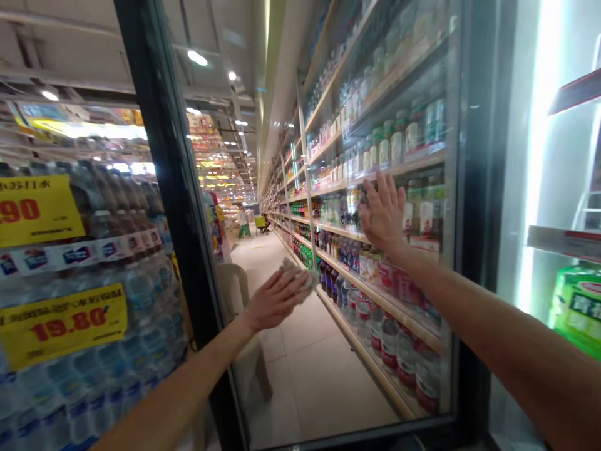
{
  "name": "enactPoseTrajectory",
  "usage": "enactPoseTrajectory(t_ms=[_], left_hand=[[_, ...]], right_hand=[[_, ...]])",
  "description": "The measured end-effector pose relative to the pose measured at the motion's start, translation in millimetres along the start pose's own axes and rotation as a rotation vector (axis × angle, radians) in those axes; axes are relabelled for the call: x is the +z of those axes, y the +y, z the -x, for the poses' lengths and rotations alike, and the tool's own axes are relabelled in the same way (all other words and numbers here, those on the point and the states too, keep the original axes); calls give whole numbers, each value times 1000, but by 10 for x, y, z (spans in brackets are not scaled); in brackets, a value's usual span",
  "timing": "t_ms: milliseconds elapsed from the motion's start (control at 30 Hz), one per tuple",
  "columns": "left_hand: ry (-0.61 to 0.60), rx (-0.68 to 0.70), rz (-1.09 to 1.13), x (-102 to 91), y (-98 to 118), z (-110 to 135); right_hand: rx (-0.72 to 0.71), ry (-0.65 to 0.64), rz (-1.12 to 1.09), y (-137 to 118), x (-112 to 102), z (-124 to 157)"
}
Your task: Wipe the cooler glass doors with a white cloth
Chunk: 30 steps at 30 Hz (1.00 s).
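My left hand (273, 300) is shut on a crumpled pale cloth (297, 273), which is pressed against a glass cooler door (328, 369). My right hand (383, 213) is raised with its palm flat toward the same glass, fingers spread and holding nothing. The door has a black frame (176, 181). Behind or reflected in the glass stand shelves of bottled drinks (361, 275); I cannot tell which from the glass alone.
Shrink-wrapped water bottles (89, 326) with yellow price tags (63, 324) fill the left side. A beige plastic chair (237, 307) appears near the door. A long tiled aisle (263, 263) runs back to a distant person (243, 222). A green-labelled product (578, 307) sits at the right.
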State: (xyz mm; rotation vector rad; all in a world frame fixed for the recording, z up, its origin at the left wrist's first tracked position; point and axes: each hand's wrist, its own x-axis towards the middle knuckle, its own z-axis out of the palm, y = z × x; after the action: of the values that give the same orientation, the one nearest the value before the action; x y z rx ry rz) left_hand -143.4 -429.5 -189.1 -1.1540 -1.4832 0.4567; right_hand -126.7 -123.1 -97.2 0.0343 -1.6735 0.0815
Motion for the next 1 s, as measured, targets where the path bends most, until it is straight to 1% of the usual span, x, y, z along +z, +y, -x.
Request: enactPoseTrajectory(t_ms=[67,100,133,167,200,233,300,333,367,400,433,467,567,600,633,667,700,733,800,833,867,900,933,967,1000], left_hand=[[141,-271,-49,-51,-236,-172],[199,-385,-68,-67,-306,-245],[231,-451,-78,-71,-320,-293],[224,-454,-77,-60,-273,-313],[182,-396,-67,-38,-170,-302],[116,-283,-47,-8,-26,-265],[-38,18,7,53,279,-157],[-95,147,31,75,384,-112],[-128,227,43,85,428,-89],[-133,244,40,81,399,-96],[-110,196,21,61,300,-136],[-64,89,-12,28,146,-202],[134,-344,-109,-93,-384,-466],[179,-436,-117,-116,-485,-536],[205,-490,-123,-123,-512,-581],[212,-490,-121,-111,-459,-598],[198,-435,-113,-83,-335,-584],[171,-345,-102,-40,-158,-545],[73,-60,-34,73,240,-421],[22,78,5,130,400,-361],[-4,174,36,176,500,-316],[-18,206,48,204,526,-294],[-12,179,43,209,477,-299],[13,94,22,188,362,-330],[49,-34,-10,147,201,-380]], right_hand=[[6,8,-10,-7,-2,2],[9,4,-16,-9,-6,2],[12,-2,-21,-10,-11,1],[14,-10,-24,-10,-15,0],[15,-16,-25,-9,-18,-2],[15,-22,-24,-6,-19,-3],[15,-26,-18,2,-12,-5],[13,-26,-15,7,-5,-6],[12,-24,-11,12,3,-8],[12,-22,-9,17,11,-11],[11,-21,-9,20,18,-15],[12,-20,-9,22,23,-20],[19,-21,-8,15,22,-26],[25,-23,-8,9,18,-20],[32,-24,-8,1,14,-7],[35,-25,-9,-7,10,12],[35,-28,-12,-15,7,39],[32,-29,-16,-21,8,71],[16,-20,-23,-26,22,141],[5,-10,-24,-22,37,173],[-5,4,-24,-15,55,199],[-17,20,-25,-4,75,219],[-29,35,-27,8,94,233],[-42,46,-30,21,111,241],[-52,55,-34,32,125,244]])
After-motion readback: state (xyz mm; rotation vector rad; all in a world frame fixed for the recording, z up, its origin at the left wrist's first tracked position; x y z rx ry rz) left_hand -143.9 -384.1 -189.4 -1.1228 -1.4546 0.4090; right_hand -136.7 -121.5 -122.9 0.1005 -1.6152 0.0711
